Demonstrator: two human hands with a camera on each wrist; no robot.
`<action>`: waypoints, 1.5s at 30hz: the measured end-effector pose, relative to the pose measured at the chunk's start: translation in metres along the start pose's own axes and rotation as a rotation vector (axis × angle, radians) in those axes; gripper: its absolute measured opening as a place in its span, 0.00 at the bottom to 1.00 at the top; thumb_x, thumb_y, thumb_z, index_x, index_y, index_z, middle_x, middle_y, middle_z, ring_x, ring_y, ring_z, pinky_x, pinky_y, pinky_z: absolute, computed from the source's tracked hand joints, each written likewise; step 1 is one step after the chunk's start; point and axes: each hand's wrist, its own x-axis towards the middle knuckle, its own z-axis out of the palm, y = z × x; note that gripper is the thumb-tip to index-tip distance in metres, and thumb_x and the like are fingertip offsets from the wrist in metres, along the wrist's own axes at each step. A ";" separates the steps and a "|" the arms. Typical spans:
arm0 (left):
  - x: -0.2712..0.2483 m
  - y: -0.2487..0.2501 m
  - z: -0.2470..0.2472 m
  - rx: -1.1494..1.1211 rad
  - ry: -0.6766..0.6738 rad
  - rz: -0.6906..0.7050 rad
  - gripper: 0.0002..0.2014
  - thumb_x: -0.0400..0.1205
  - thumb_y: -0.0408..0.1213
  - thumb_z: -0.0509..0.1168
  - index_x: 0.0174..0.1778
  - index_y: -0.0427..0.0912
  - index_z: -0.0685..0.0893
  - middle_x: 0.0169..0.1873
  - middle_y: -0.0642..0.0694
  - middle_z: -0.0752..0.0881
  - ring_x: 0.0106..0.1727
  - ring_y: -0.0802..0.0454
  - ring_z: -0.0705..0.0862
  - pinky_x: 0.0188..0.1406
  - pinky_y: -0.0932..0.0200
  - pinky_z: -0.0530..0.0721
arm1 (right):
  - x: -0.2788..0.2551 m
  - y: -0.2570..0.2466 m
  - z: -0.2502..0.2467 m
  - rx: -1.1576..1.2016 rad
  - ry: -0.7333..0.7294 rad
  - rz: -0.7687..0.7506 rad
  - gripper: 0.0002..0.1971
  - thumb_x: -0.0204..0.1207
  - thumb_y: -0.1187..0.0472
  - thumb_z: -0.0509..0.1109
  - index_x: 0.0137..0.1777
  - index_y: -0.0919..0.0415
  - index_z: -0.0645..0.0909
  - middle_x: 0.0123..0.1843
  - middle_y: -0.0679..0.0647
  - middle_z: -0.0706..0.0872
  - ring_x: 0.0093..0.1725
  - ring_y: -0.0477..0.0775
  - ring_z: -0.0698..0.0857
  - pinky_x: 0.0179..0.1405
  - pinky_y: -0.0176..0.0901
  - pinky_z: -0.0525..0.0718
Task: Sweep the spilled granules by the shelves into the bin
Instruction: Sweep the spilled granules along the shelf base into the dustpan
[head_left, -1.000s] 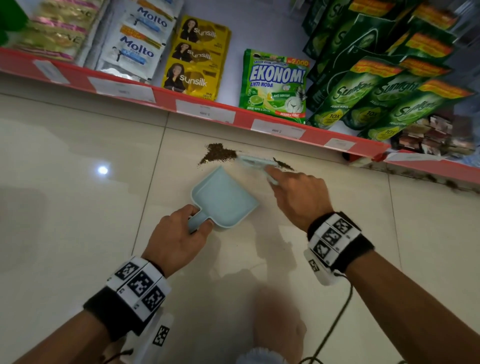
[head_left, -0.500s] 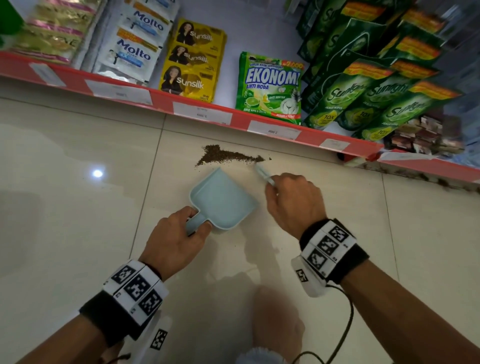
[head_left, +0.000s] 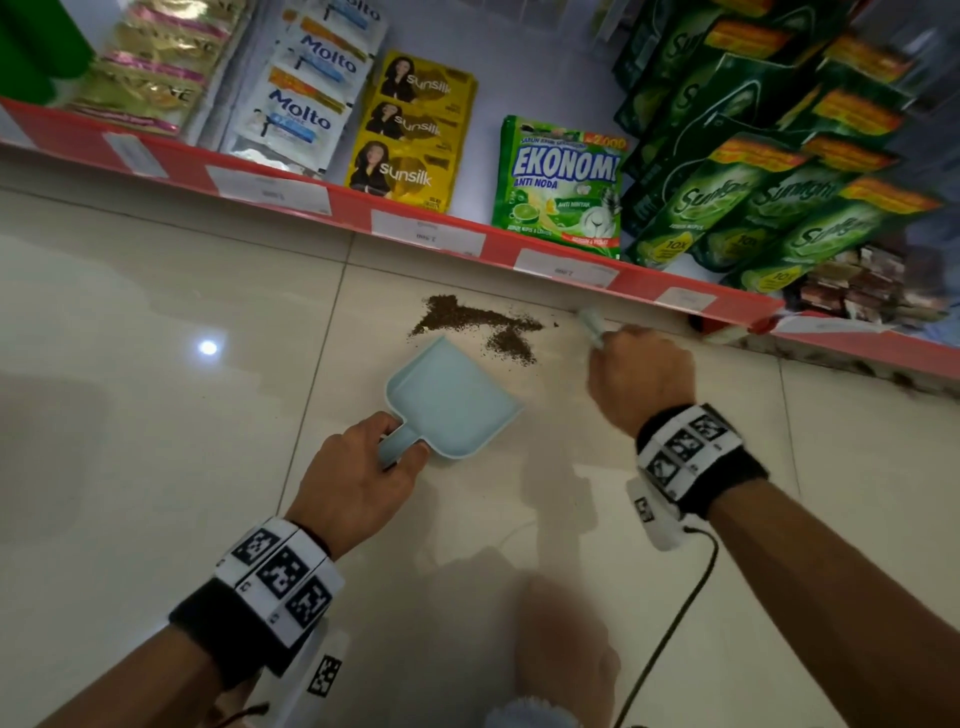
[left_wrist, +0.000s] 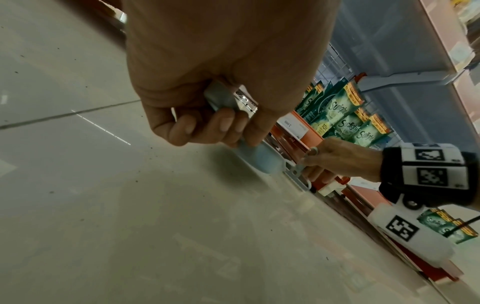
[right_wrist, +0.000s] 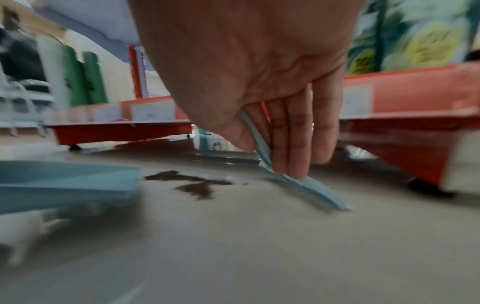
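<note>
My left hand (head_left: 358, 467) grips the handle of the pale blue plastic dustpan (head_left: 451, 400), flat on the glossy cream tiled floor (head_left: 156, 415). My right hand (head_left: 641, 376) curls around the pale blue brush (right_wrist: 306, 185), right of the dark brown granules (head_left: 478, 325) lying just beyond the dustpan's far edge, near the red-edged shelf (head_left: 493, 244).

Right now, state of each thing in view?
Dustpan: on the floor, no granules inside, handle held by the left hand.
Brush: held by the right hand, low over the floor.
Granules: loose on the floor, in front of the dustpan.
Shelf: stocked with packets.
</note>
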 end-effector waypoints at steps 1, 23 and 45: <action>0.000 0.000 0.000 0.001 -0.003 0.003 0.11 0.81 0.50 0.68 0.43 0.45 0.81 0.31 0.51 0.85 0.33 0.50 0.85 0.34 0.54 0.82 | -0.008 -0.012 0.000 0.030 -0.007 -0.048 0.13 0.83 0.57 0.58 0.46 0.61 0.82 0.42 0.58 0.85 0.30 0.61 0.78 0.29 0.43 0.70; -0.002 -0.008 -0.010 -0.030 0.042 -0.004 0.11 0.81 0.47 0.68 0.38 0.45 0.79 0.26 0.49 0.82 0.29 0.48 0.79 0.30 0.55 0.75 | -0.009 -0.041 -0.018 0.099 0.077 -0.238 0.12 0.84 0.58 0.58 0.43 0.61 0.79 0.36 0.53 0.77 0.27 0.56 0.73 0.27 0.42 0.65; -0.004 -0.014 -0.006 -0.084 0.029 -0.033 0.11 0.81 0.48 0.68 0.38 0.46 0.78 0.27 0.51 0.81 0.28 0.51 0.78 0.31 0.56 0.75 | 0.033 -0.038 -0.011 0.073 0.080 -0.199 0.10 0.83 0.63 0.60 0.44 0.65 0.81 0.39 0.62 0.86 0.32 0.62 0.81 0.32 0.46 0.75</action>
